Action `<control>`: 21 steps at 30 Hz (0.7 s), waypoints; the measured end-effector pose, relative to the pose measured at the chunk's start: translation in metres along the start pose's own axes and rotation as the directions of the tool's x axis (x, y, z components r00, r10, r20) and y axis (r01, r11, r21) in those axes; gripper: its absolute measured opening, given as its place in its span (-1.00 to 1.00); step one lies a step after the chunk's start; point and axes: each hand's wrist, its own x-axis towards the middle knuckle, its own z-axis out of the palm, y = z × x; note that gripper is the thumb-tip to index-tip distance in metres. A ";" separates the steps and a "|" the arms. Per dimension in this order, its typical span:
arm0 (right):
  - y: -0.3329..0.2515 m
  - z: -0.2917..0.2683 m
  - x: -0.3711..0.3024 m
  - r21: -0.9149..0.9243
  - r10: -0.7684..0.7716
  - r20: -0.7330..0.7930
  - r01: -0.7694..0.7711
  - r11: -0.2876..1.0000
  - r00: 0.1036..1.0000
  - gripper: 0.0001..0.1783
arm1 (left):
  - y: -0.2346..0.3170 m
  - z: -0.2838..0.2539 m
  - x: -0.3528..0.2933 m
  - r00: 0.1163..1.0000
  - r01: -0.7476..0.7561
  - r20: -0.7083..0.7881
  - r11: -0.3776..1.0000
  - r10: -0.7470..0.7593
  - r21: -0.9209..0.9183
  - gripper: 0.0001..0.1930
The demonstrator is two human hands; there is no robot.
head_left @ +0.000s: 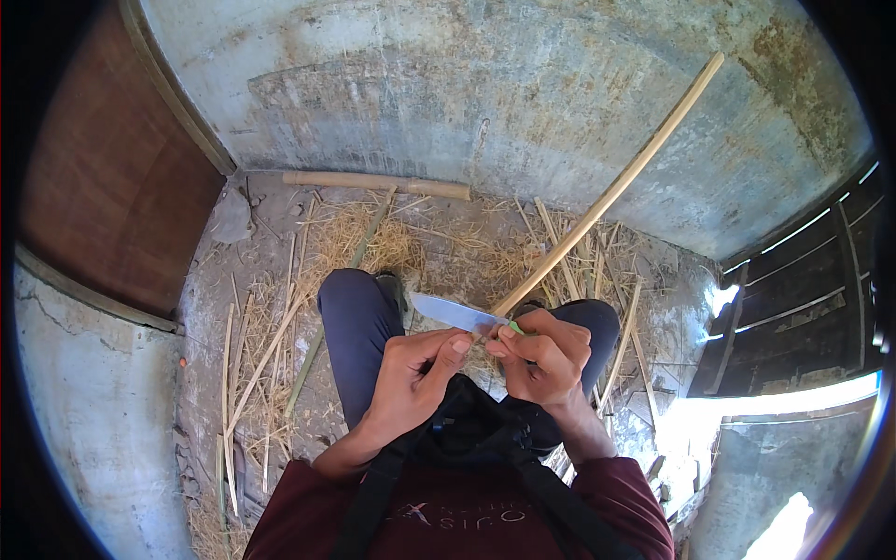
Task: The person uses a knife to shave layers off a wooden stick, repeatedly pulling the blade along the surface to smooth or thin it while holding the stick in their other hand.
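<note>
My right hand (549, 353) is closed round the green handle of a knife (450, 310). Its broad, shiny blade points left, above my left hand's fingertips. Thumb and finger of my left hand (418, 370) are pinched together just below the blade; whatever lies between them is too small to make out. A long pale wooden or bamboo stick (611, 193) slants from the upper right down to between my knees. Its lower end is near the blade and my right fingers, and the hands and knife hide whether it touches them.
Straw-like shavings (359, 241) and several split strips (271, 359) litter the floor on both sides of my legs. A thick bamboo pole (373, 183) lies along the stained wall (420, 93). There is a brown door (107, 168) at left and a dark slatted panel (793, 299) at right.
</note>
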 end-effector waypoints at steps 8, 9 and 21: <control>-0.002 -0.001 0.002 -0.024 -0.034 -0.028 0.034 0.999 0.999 -0.70 | 0.003 0.000 -0.002 0.999 -0.037 -0.024 0.998 0.038 0.043 -0.76; -0.002 -0.001 0.002 -0.029 -0.039 -0.033 0.038 0.999 0.999 -0.70 | 0.002 -0.001 -0.002 0.998 -0.051 -0.026 0.997 0.053 0.053 -0.76; -0.003 -0.003 0.001 -0.081 -0.075 -0.046 0.071 0.994 0.996 -0.69 | -0.002 -0.002 -0.006 0.999 -0.046 -0.017 0.997 0.047 0.068 -0.74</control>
